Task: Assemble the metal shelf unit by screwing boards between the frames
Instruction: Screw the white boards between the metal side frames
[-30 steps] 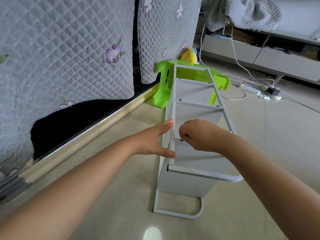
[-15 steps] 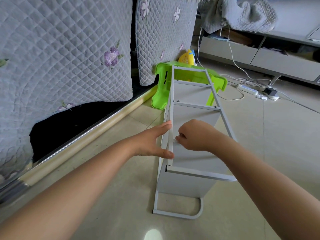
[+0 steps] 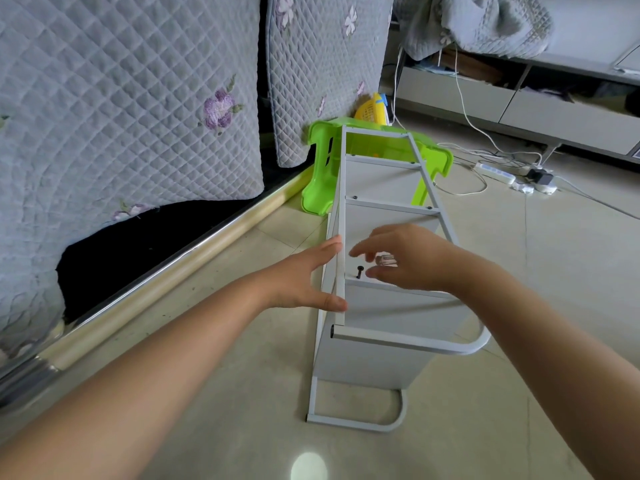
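Several grey boards already sit fixed between the two grey metal tube frames of the shelf unit (image 3: pixel 377 344), which lies on its side on the beige tiled floor (image 3: pixel 519 306) near a green plastic stool (image 3: pixel 320 174). Black screw heads show at the farther crossbars, so I judge those joints done. The left hand (image 3: pixel 304 275) steadies the upper frame rail, fingers straight, thumb against it. The right hand (image 3: pixel 405 259), fingers loosely apart, holds a small clear piece. One small black screw (image 3: pixel 359 271) stands half-driven at the nearest crossbar.
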Tool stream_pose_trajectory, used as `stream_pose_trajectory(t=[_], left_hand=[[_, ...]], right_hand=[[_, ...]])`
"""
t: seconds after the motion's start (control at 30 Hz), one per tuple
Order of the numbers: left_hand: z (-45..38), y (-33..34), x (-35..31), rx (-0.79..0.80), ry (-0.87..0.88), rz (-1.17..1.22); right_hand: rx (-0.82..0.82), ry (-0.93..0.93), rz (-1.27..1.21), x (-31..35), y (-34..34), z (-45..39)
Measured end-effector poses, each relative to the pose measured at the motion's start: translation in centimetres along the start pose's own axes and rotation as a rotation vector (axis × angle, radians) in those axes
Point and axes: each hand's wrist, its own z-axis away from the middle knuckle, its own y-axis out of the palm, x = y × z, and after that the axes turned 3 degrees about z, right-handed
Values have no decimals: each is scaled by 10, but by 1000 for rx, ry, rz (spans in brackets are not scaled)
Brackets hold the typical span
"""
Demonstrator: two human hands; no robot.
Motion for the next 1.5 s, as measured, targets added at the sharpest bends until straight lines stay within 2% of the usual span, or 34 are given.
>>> stream_pose_trajectory(t=[0.1,0.27,0.43,0.67,0.73,1.1,1.5], left_hand=[[1,1,-1,-3,9,9],[1,8,1,-62,-37,265],[7,10,14,-174,18,416],[3,29,14,-440,116,392],[2,31,15,-474,132,354],[2,30,15,-491,158,296],[4,26,14,-473,163,278]], right_hand=[[15,-33,61,5,6,-3],[26,4,150,5,10,-5],[37,41,125,8,14,-2],[25,50,106,8,14,-2],[30,55,98,6,13,-2],[-16,-60,-2,5,9,2],[77,40,110,12,6,-2]])
